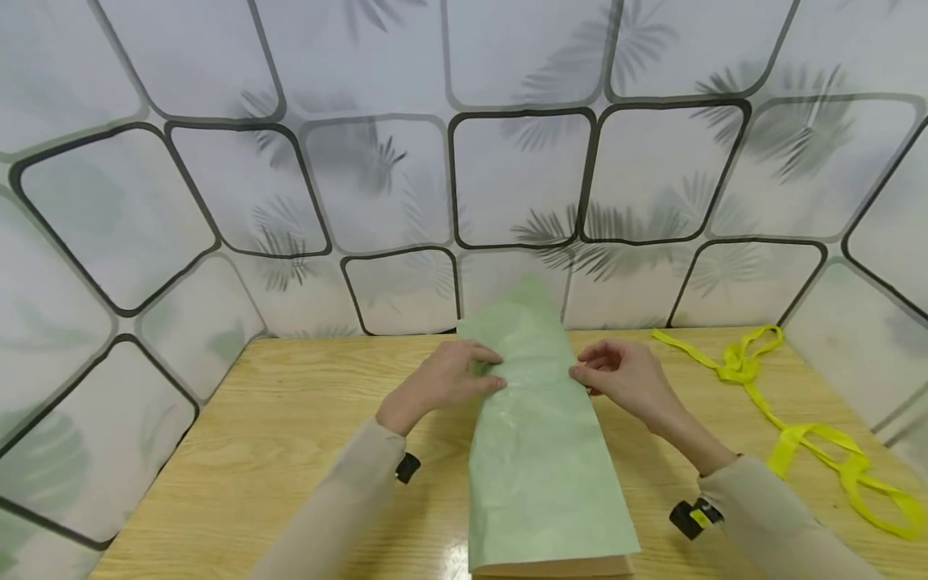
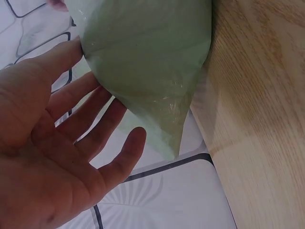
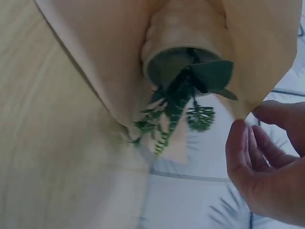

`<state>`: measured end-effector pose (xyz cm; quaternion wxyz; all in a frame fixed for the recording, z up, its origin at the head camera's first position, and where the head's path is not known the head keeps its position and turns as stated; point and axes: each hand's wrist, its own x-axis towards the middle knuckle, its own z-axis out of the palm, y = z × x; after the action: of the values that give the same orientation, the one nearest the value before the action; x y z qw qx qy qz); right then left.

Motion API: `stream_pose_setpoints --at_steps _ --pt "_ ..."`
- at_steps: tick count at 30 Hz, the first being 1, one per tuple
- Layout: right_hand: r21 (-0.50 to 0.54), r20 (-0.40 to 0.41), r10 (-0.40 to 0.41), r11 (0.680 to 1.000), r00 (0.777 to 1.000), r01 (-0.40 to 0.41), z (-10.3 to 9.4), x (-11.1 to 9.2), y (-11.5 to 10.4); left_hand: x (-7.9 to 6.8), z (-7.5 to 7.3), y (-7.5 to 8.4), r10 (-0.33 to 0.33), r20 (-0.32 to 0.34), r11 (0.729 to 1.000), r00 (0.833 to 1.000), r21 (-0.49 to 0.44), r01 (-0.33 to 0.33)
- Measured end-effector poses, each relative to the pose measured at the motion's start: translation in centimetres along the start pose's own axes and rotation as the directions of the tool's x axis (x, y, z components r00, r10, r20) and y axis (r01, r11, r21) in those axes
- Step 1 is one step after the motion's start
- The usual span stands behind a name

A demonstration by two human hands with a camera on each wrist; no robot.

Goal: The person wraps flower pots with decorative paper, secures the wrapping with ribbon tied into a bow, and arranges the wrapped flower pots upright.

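A sheet of pale green wrapping paper [image 1: 540, 451], peach on its inner side, lies folded lengthwise with its pointed end toward the wall. Inside it, in the right wrist view, lies a pale, bumpy-sided vase [image 3: 183, 28] with green leafy sprigs [image 3: 176, 105] coming out of its mouth. The head view hides both under the paper. My left hand [image 1: 453, 374] rests its fairly straight fingers and thumb on the paper's left edge. On the opposite side, my right hand [image 1: 627, 379] pinches the paper's edge between thumb and index finger.
A long yellow ribbon [image 1: 768, 407], looped and knotted, trails along the right side of the wooden table [image 1: 290, 451]. Behind the table stands a patterned fabric wall [image 1: 522, 177], which also closes off both sides. Small black devices sit at both wrists.
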<state>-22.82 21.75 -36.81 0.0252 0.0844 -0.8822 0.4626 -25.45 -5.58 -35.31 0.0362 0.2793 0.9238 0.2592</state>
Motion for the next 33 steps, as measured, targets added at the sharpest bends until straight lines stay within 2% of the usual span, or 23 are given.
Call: stream_pose_setpoints --at_steps 2,3,5,7,9,11,12,14,16,20,23,28,31,33 --pt "-0.084 -0.057 -0.13 0.989 0.99 0.125 0.0 0.1 -0.6 0.0 -0.1 0.1 -0.009 0.009 1.0 1.0 0.004 0.009" --pt "-0.128 -0.076 -0.213 0.971 0.974 0.202 0.1 0.0 -1.1 0.0 -0.2 0.1 -0.011 0.013 1.0 1.0 0.006 0.011" --pt "-0.21 -0.081 -0.383 0.909 0.92 0.36 0.2 -0.1 -2.0 0.1 -0.2 0.2 -0.008 0.019 1.0 1.0 0.018 0.007" --pt "-0.267 -0.029 -0.536 0.817 0.844 0.511 0.6 -0.2 -2.9 0.1 -0.3 0.2 -0.007 0.025 1.0 1.0 0.031 0.006" --pt "-0.324 0.071 -0.643 0.708 0.762 0.628 1.0 -0.3 -3.7 0.1 -0.3 0.2 -0.005 0.027 0.999 1.0 0.043 0.004" --pt "-0.366 0.202 -0.673 0.622 0.711 0.693 1.4 -0.4 -4.2 0.2 -0.3 0.1 -0.009 0.029 0.999 1.0 0.047 0.007" --pt "-0.387 0.266 -0.663 0.591 0.699 0.708 1.7 -0.4 -4.2 0.2 -0.3 0.1 -0.009 0.029 0.999 1.0 0.046 0.008" --pt "-0.427 0.375 -0.611 0.554 0.697 0.715 2.0 -0.6 -4.1 0.2 -0.3 0.1 -0.011 0.03 0.999 1.0 0.042 0.01" --pt "-0.462 0.448 -0.558 0.524 0.698 0.715 2.1 -0.7 -3.7 0.2 -0.2 0.0 -0.023 0.036 0.999 0.999 0.035 0.022" --pt "-0.482 0.481 -0.527 0.509 0.701 0.713 2.4 -0.9 -2.9 0.1 -0.2 -0.1 -0.039 0.046 0.999 0.998 0.037 0.038" --pt "-0.475 0.469 -0.529 0.525 0.708 0.706 2.6 -0.9 -2.9 0.0 -0.2 -0.1 -0.049 0.047 0.998 0.998 0.044 0.047" --pt "-0.446 0.413 -0.534 0.588 0.738 0.675 3.0 -0.6 -3.2 -0.3 -0.1 0.0 -0.038 0.019 0.996 0.999 0.079 0.036" --pt "-0.463 0.362 -0.548 0.596 0.754 0.656 3.2 -0.5 -3.2 -0.5 0.0 0.2 -0.02 -0.009 0.993 1.0 0.112 0.021" --pt "-0.487 0.342 -0.55 0.59 0.762 0.644 3.4 -0.4 -3.2 -0.7 0.1 0.3 -0.017 -0.025 0.991 1.0 0.129 0.02"
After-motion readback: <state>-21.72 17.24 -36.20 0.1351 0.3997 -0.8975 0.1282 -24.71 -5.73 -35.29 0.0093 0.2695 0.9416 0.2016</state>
